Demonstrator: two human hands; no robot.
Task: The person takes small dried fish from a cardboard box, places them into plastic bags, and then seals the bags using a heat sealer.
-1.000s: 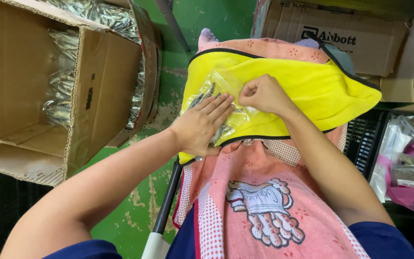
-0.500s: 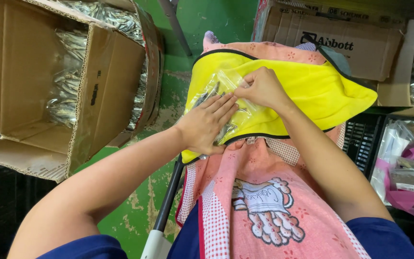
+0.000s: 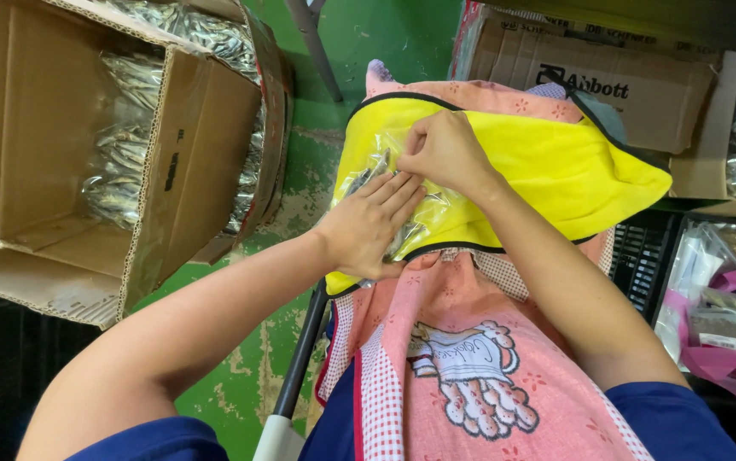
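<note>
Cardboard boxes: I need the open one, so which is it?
The big box at left: its flaps stand open, showing clear bags of silvery fish. The printed box at top right is shut.

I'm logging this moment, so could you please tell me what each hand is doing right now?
Left hand: open, flat on the clear plastic bag.
Right hand: closed, pinching the bag's top edge.

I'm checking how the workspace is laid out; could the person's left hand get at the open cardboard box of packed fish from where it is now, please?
Probably yes. The left hand lies flat on the clear bag on the yellow cloth; the open cardboard box stands on that hand's side, its opening uncovered, with only bare green floor between.
</note>
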